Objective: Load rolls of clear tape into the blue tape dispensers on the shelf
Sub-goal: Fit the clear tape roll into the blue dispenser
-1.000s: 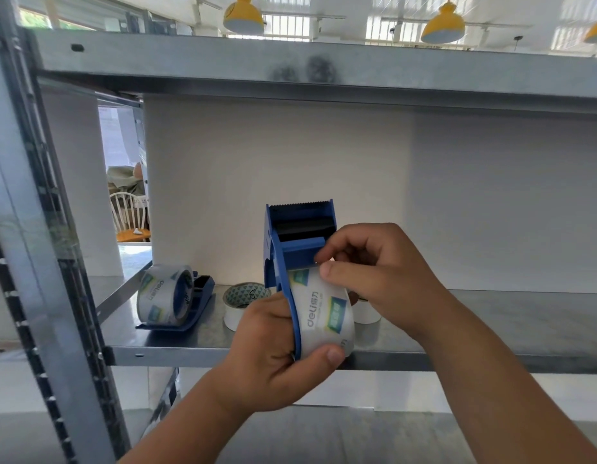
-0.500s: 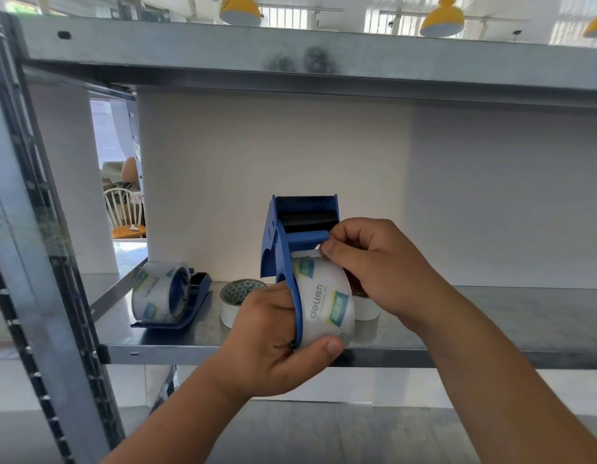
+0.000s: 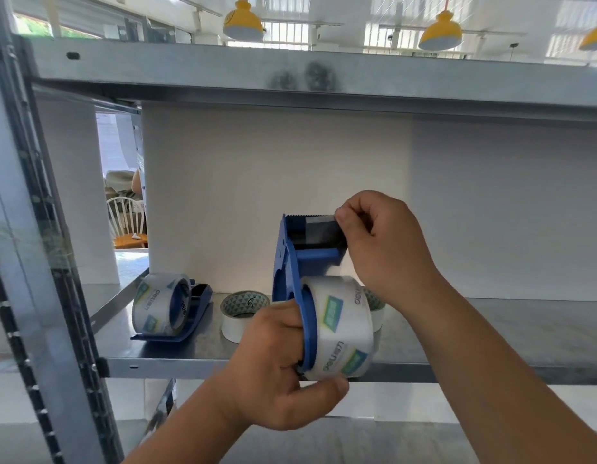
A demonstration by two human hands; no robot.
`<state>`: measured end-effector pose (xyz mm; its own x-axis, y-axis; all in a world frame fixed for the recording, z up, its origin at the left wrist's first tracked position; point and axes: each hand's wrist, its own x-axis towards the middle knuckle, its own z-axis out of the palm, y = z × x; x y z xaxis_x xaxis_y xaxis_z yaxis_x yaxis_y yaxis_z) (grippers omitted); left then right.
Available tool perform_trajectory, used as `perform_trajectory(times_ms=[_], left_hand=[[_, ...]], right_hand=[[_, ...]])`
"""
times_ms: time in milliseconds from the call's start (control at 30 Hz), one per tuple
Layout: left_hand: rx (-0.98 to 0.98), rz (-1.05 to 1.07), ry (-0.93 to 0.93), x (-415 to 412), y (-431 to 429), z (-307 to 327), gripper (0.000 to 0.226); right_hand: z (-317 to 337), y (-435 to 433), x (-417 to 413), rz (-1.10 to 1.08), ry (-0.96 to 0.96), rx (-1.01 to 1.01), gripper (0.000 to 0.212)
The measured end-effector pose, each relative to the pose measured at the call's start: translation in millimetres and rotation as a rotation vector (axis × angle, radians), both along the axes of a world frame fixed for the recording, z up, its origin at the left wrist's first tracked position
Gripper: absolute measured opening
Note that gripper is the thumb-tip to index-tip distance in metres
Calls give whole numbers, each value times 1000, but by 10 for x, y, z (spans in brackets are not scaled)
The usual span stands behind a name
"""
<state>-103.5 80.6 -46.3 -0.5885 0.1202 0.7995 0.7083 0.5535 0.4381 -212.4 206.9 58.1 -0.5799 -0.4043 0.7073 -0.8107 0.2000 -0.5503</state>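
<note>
My left hand (image 3: 283, 370) grips a blue tape dispenser (image 3: 295, 262) upright in front of the shelf, with a roll of clear tape (image 3: 340, 326) mounted on it. My right hand (image 3: 384, 242) pinches the free end of the tape (image 3: 319, 226) and holds it stretched up across the dispenser's serrated top edge. A second blue dispenser (image 3: 193, 309), with a clear roll (image 3: 160, 309) in it, lies on its side on the shelf to the left. A loose tape roll (image 3: 242, 313) with a green patterned core lies flat beside it.
The metal shelf (image 3: 491, 343) runs across the view, with a white wall behind it. A slotted steel upright (image 3: 33, 262) stands at the left. Another shelf board (image 3: 324, 78) spans overhead. A further roll (image 3: 377, 309) is partly hidden behind the held dispenser.
My right hand has risen from the roll's top to the dispenser's cutter edge, drawing the tape end up with it. My left hand keeps its hold.
</note>
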Motion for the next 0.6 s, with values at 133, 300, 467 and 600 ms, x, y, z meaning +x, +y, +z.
perform_trajectory(times_ms=[133, 300, 467, 600], left_hand=[[197, -142, -30, -1, 160, 70, 11], [441, -273, -126, -1, 270, 91, 41], [559, -285, -139, -114, 295, 135, 38], [634, -330, -158, -162, 279, 217, 41]], right_hand=[[125, -124, -38, -61, 98, 25, 19], [301, -286, -193, -131, 149, 58, 17], [454, -488, -466, -152, 68, 123, 18], [562, -625, -657, -179, 25, 167, 16]])
